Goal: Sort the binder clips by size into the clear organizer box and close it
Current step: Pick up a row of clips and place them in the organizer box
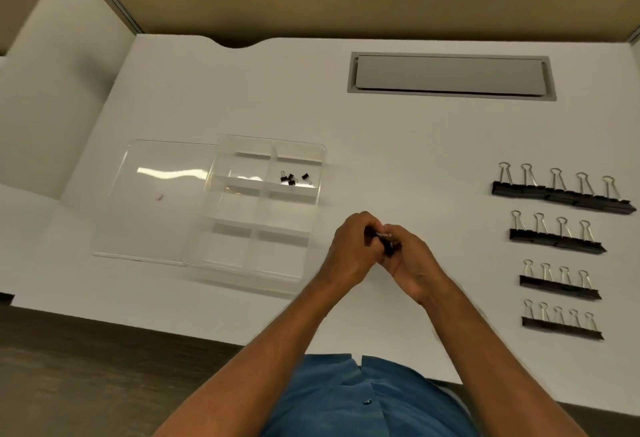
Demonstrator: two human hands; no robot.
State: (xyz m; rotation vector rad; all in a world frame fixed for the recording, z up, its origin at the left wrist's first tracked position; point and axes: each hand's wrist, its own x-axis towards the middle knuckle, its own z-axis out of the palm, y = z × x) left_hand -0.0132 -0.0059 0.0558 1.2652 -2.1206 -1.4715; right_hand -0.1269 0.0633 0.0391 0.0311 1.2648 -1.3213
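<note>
On a white desk [398, 145], our left hand [353, 246] and right hand [408, 260] meet, fingers pinched together around small black binder clips [385, 241]. The open clear organizer box [259, 274] lies left, tiny clips [293, 178] in a far-right compartment. Larger clips [561, 194] line the right.

The person wears a blue buttoned shirt [349, 398]; both forearms are bare of sleeves.

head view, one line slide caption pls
Both hands, left hand and right hand, hold small binder clips beside the open organizer box; four rows of larger clips wait at right.
</note>
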